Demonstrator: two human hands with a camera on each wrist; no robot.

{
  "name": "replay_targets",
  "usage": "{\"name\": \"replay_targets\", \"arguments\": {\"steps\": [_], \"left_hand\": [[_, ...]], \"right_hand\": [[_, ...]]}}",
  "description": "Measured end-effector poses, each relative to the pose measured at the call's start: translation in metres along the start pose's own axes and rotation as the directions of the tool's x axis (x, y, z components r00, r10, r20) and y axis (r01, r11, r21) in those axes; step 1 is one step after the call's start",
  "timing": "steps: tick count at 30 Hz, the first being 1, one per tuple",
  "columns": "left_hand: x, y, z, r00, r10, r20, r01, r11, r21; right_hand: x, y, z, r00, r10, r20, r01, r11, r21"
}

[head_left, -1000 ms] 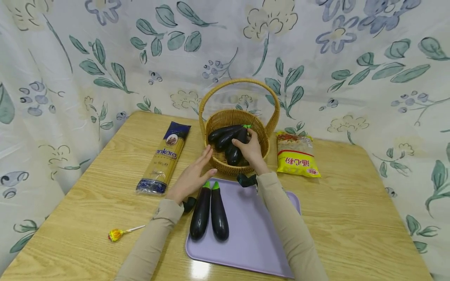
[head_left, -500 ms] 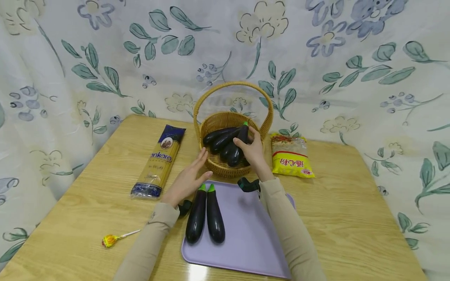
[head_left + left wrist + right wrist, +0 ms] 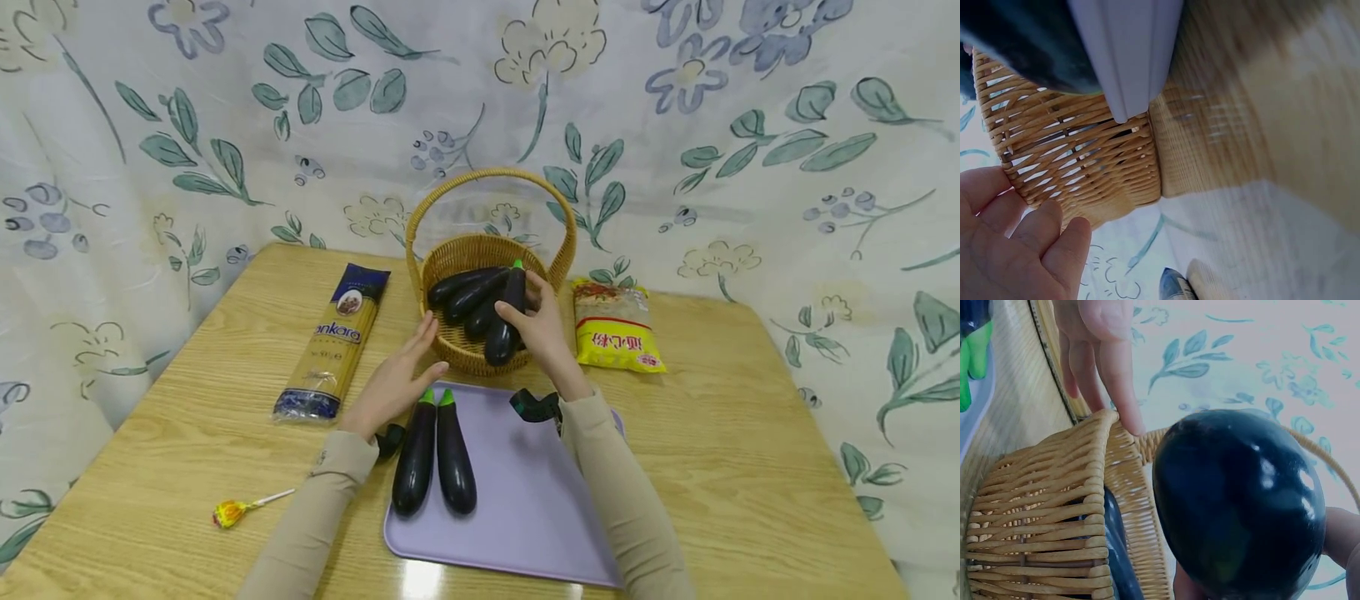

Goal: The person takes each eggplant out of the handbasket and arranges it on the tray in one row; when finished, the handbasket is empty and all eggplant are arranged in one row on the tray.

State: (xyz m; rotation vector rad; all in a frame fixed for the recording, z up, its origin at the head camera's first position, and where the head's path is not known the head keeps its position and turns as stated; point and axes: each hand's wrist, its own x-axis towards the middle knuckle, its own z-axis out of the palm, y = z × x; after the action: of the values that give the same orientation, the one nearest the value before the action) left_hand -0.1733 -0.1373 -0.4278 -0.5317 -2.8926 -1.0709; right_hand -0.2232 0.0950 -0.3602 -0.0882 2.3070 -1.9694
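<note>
My right hand (image 3: 542, 327) grips a dark eggplant (image 3: 507, 321) between thumb and fingers, its rounded end over the front rim of the wicker basket (image 3: 468, 360). Seen from the right wrist, that eggplant (image 3: 1238, 503) hangs above the rim. Several other eggplants (image 3: 472, 293) lie inside. With fingers extended, my left hand (image 3: 393, 383) touches the basket's left rim; the left wrist view shows those fingertips (image 3: 1075, 228) against the weave. Two eggplants (image 3: 414, 458) with green stems lie side by side on the left part of the lilac tray (image 3: 525, 500).
Left of the basket lies a long pack of spaghetti (image 3: 333, 342). A yellow bag with Chinese lettering (image 3: 615, 329) lies to the right. Toward the front left is a wrapped lollipop (image 3: 232, 511). The basket's tall arched handle (image 3: 491, 173) rises above the opening.
My right hand has lifted the eggplant from among the others, bringing it toward the basket's front rim. My left hand stays at the basket's left side. The view has shifted slightly.
</note>
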Motion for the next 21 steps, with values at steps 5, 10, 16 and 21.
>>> {"name": "replay_targets", "arguments": {"steps": [5,10,16,21], "left_hand": [[0.000,0.000,0.000,1.000,-0.002,-0.004,0.002,1.000,0.004],[0.001,-0.001,0.001,1.000,-0.002,-0.001,0.002,1.000,0.008],[0.001,-0.002,0.000,1.000,0.001,-0.003,-0.001,1.000,0.009],[0.001,-0.002,-0.001,1.000,0.000,0.002,0.000,1.000,0.011]], "right_hand": [[-0.005,0.002,-0.003,1.000,-0.009,0.009,0.009,1.000,-0.001],[-0.007,0.003,-0.006,1.000,0.013,0.002,-0.013,1.000,0.006],[-0.010,0.006,-0.008,1.000,0.014,-0.007,-0.014,0.999,0.042],[-0.011,0.009,-0.011,1.000,0.011,-0.016,-0.011,0.999,0.046]]}}
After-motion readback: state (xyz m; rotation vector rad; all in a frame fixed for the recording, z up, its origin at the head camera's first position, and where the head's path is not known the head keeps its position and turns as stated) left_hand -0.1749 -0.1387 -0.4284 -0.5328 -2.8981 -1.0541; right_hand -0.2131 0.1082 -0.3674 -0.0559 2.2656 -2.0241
